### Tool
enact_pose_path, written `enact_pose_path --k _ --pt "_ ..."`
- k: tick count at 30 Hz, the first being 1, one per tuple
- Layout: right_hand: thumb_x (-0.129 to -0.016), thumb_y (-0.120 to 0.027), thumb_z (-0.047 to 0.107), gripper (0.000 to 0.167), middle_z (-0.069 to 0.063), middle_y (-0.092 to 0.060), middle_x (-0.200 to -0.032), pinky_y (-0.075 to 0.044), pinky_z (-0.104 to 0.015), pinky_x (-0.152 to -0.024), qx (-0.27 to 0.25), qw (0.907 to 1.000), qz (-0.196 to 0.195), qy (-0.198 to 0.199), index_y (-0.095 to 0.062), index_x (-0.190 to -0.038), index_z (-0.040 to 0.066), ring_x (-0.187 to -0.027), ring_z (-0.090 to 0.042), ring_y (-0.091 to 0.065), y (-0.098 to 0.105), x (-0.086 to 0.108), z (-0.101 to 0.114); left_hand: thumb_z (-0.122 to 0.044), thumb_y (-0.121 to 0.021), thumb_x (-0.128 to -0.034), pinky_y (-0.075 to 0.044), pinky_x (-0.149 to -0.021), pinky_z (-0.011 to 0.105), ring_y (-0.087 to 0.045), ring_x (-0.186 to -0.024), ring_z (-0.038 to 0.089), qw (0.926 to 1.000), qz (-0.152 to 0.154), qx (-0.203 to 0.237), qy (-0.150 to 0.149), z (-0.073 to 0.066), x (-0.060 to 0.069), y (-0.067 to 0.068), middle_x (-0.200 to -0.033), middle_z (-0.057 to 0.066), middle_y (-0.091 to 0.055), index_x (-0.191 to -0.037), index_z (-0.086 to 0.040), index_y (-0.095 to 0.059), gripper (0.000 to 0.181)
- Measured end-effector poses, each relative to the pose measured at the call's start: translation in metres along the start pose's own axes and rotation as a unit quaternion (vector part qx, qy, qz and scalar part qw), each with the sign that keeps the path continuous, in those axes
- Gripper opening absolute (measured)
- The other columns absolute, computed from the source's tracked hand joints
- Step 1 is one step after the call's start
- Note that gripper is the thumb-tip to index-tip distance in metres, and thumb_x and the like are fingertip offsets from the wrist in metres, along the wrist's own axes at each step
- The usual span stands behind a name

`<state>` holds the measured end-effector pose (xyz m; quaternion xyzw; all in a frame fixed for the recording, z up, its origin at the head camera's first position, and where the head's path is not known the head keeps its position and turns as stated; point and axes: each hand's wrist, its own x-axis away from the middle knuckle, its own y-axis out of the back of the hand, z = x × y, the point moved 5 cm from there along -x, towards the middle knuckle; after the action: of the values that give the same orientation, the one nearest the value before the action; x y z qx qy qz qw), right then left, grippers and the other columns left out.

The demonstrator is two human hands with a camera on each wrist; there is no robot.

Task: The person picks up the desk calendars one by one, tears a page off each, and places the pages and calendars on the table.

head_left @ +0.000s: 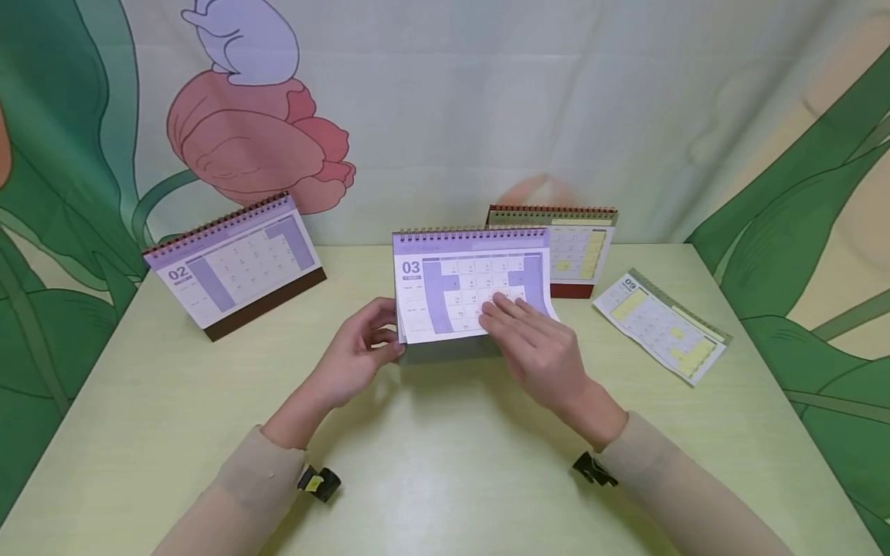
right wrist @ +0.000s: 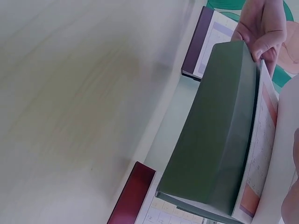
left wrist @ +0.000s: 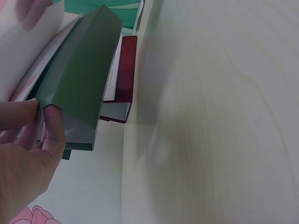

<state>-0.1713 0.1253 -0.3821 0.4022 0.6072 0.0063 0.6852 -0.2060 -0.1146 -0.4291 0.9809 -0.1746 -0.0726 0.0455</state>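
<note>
A spiral desk calendar with a purple 03 page is held up at the centre, its green base facing down toward the table. My left hand grips its lower left corner, thumb in front and fingers behind. The fingers of my right hand lie nearly straight on the front of the 03 page, right of centre. In the right wrist view the green base shows with a page bearing orange corners beside it, and the front page bends away from it.
A purple 02 calendar stands at the back left. Behind the held calendar, to the right, is a yellow-green calendar with a red base. A loose 09 sheet lies on the table at the right. A printed curtain hangs behind.
</note>
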Motion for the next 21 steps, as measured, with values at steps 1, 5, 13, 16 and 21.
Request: enact_pose_path --k 1,5,13,16,21 --pt "-0.107 -0.053 0.007 0.025 -0.017 -0.073 -0.115 -0.055 -0.048 -0.093 -0.002 1.0000 0.002 0.000 -0.075 -0.113 -0.002 -0.109 -0.033 -0.070 0.000 0.000 0.000 0.020 -0.054 -0.0921 -0.059 -0.077 0.034 -0.064 -0.099 0.036 1.0000 0.000 -0.001 -0.001 0.000 0.000 0.000 -0.122 0.021 -0.064 -0.135 0.002 -0.054 0.047" --pt "-0.101 -0.063 0.001 0.018 -0.017 -0.073 -0.113 -0.055 -0.048 -0.093 -0.024 0.9996 0.009 -0.011 -0.077 -0.111 -0.003 -0.108 -0.034 -0.071 0.001 -0.001 0.001 0.020 -0.055 -0.0923 -0.059 -0.077 0.035 -0.064 -0.099 0.038 1.0000 -0.002 -0.004 0.000 0.000 0.001 0.001 -0.122 0.021 -0.064 -0.135 0.002 -0.054 0.046" --pt "-0.084 -0.080 -0.002 0.027 -0.015 -0.073 -0.115 -0.053 -0.048 -0.097 -0.091 0.9947 0.034 -0.032 -0.078 -0.111 -0.001 -0.112 -0.033 -0.069 0.006 -0.007 0.002 0.020 -0.057 -0.0915 -0.059 -0.077 0.036 -0.066 -0.096 0.032 0.9997 -0.013 -0.018 -0.007 -0.001 0.003 0.007 -0.120 0.019 -0.066 -0.134 0.001 -0.056 0.046" --pt "-0.082 -0.082 -0.001 0.029 -0.015 -0.073 -0.115 -0.053 -0.048 -0.097 -0.116 0.9916 0.042 -0.039 -0.078 -0.111 -0.002 -0.112 -0.034 -0.069 0.006 -0.008 0.001 0.020 -0.057 -0.0910 -0.059 -0.076 0.035 -0.066 -0.096 0.032 0.9997 -0.014 -0.019 -0.010 -0.001 0.003 0.008 -0.120 0.018 -0.066 -0.133 0.001 -0.056 0.046" --pt "-0.080 -0.084 -0.001 0.029 -0.014 -0.074 -0.111 -0.055 -0.047 -0.093 -0.137 0.9879 0.057 -0.046 -0.079 -0.108 -0.001 -0.109 -0.034 -0.070 0.008 -0.012 0.000 0.019 -0.057 -0.0907 -0.059 -0.077 0.034 -0.066 -0.095 0.032 0.9995 -0.018 -0.025 -0.012 0.004 0.003 0.011 -0.116 0.019 -0.066 -0.131 0.002 -0.057 0.044"
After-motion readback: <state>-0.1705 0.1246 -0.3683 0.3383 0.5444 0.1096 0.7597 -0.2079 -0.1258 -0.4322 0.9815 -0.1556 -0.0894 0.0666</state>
